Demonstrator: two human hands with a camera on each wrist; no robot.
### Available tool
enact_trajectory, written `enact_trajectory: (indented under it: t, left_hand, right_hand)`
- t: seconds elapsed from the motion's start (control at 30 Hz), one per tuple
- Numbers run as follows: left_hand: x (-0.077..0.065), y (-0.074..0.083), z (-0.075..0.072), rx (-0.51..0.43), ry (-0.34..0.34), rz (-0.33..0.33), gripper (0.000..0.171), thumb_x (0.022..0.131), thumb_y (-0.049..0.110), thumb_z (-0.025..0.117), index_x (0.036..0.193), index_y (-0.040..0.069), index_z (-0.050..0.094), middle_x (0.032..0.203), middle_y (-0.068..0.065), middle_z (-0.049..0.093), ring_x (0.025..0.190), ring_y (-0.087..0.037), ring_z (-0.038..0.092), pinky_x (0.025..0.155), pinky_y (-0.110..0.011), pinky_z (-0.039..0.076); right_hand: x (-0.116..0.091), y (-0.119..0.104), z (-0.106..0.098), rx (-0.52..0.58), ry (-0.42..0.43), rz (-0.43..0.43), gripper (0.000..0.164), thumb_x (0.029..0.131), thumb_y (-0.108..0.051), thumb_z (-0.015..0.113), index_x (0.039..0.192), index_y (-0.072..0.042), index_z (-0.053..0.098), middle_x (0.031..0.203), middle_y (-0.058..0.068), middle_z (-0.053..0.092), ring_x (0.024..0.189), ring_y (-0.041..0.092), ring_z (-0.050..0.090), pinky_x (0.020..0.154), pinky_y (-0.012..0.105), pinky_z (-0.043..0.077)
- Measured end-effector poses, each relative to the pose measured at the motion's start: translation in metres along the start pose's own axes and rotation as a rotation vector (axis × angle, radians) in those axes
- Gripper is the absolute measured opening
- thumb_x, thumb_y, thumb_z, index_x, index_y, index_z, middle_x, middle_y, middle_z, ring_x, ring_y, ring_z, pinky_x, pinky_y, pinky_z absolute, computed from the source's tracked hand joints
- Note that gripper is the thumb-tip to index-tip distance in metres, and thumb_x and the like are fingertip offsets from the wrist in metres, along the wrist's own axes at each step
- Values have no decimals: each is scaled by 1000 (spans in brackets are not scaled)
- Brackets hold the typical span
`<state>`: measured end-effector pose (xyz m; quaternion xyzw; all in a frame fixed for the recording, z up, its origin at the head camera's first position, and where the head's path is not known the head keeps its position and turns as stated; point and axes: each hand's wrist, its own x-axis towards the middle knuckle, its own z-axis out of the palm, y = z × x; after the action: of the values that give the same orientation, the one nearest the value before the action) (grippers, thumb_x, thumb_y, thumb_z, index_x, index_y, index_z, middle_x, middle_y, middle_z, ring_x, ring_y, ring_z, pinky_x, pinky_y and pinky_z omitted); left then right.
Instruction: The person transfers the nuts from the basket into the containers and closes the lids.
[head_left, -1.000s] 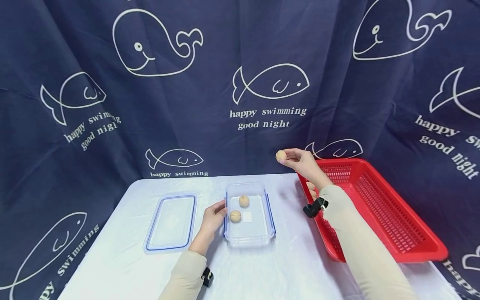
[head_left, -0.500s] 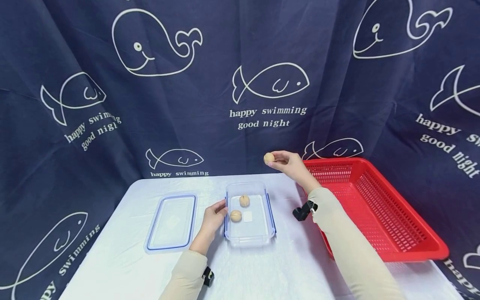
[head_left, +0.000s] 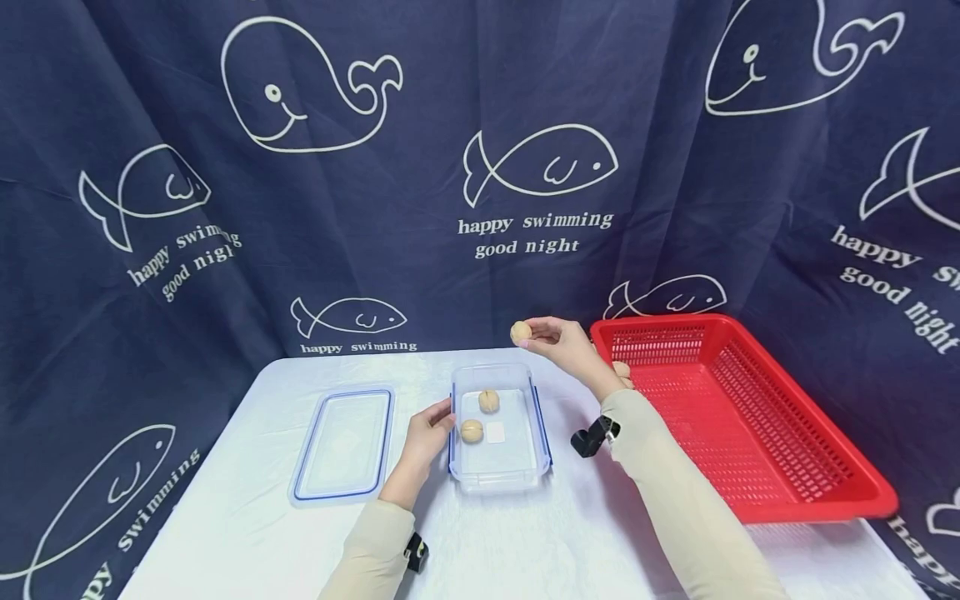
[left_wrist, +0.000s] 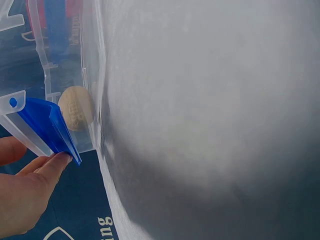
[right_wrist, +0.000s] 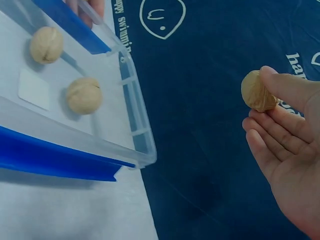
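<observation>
A walnut (head_left: pixel 521 333) is pinched between the thumb and fingertips of my right hand (head_left: pixel 566 346), raised above the far end of a clear plastic food container (head_left: pixel 498 482). In the right wrist view that walnut (right_wrist: pixel 257 91) sits at the fingertips, apart from the container. Two more walnuts lie on the container floor, one farther back (head_left: pixel 489 401) and one nearer the left wall (head_left: pixel 472 431). At the container's left side, my left hand (head_left: pixel 429 433) grips the edge, its fingers against a blue side latch (left_wrist: pixel 47 122) in the left wrist view.
A clear lid with a blue seal (head_left: pixel 342 446) lies flat on the white-covered table (head_left: pixel 517 550) to the left. A red plastic basket (head_left: pixel 780 400) stands at the right, with walnuts (head_left: pixel 622 371) partly hidden behind the right arm. A dark blue patterned curtain (head_left: pixel 420 250) hangs behind.
My right hand has carried the walnut leftward from the basket side and slightly down, to above the container's far end. The left hand and container have stayed in place.
</observation>
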<state>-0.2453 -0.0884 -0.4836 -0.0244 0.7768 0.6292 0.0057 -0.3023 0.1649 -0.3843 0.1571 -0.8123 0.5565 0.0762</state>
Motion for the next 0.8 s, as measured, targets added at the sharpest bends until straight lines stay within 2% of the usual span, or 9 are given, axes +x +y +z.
enact_trajectory:
  t: [0.1,0.23,0.33,0.57,0.8]
  left_hand:
    - [-1,0,0,-4,-3,-3,38,94,1,54,131,-7,53,129,-24,57,122,-37,52,105,-43,43]
    - [-1,0,0,-5,-5,-3,38,94,1,54,131,-7,52,129,-24,57,122,-37,52,105,-44,43]
    - [0,0,0,-15,-8,-4,37,95,1,54,131,-7,52,129,-24,57,123,-37,52,105,-44,43]
    - [1,-1,-1,-21,-9,-5,38,95,2,54,132,-7,52,130,-24,56,124,-37,51,106,-44,42]
    - [1,-1,-1,-19,-14,1,38,95,2,54,131,-8,52,130,-25,56,123,-38,52,106,-44,42]
  right_hand:
    - [-4,1,6,20,-14,8,38,84,1,71,117,15,59,105,31,65,95,39,63,72,11,51]
    - [-10,2,13,10,-24,15,37,83,0,72,116,13,61,104,28,67,92,31,65,74,13,53]
    - [-14,4,17,-14,-33,16,38,84,-6,73,117,10,62,105,23,68,92,25,66,79,20,55]
    - [-21,15,29,-16,-63,66,39,85,-11,74,119,5,63,107,19,68,95,27,65,84,32,57]
    - [-31,22,45,12,-87,62,36,85,-7,72,117,9,62,106,21,68,93,27,66,81,29,57]
